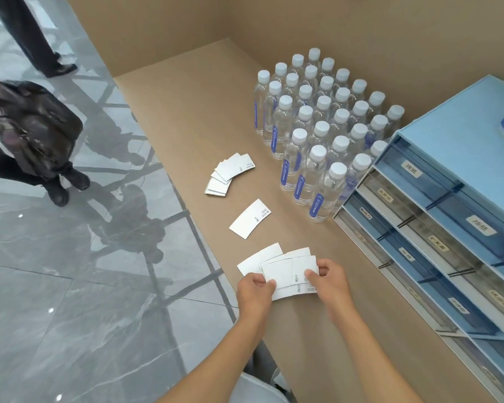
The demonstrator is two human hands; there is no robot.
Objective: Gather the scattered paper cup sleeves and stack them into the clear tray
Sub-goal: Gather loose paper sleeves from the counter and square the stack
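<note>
water bottles point(320, 126) clustered | blue drawer unit point(448, 216) beside | bystanders' legs point(26, 135) left

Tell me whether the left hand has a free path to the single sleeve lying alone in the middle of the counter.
Probably yes: bare counter lies between the left hand and the lone sleeve. But it, like the right hand, is gripping the sleeve bundle.

Drawer unit point(437, 216) carries white label strips w/ Chinese text: "抽纸" legible on top-row drawer label point(410, 169) and again on a label one row down point(481, 225); other drawer labels too blurred to read. Water bottles point(317, 135) have blue vertical labels, print too small. Cup sleeves point(250, 218): tiny marks only, unreadable.
</note>
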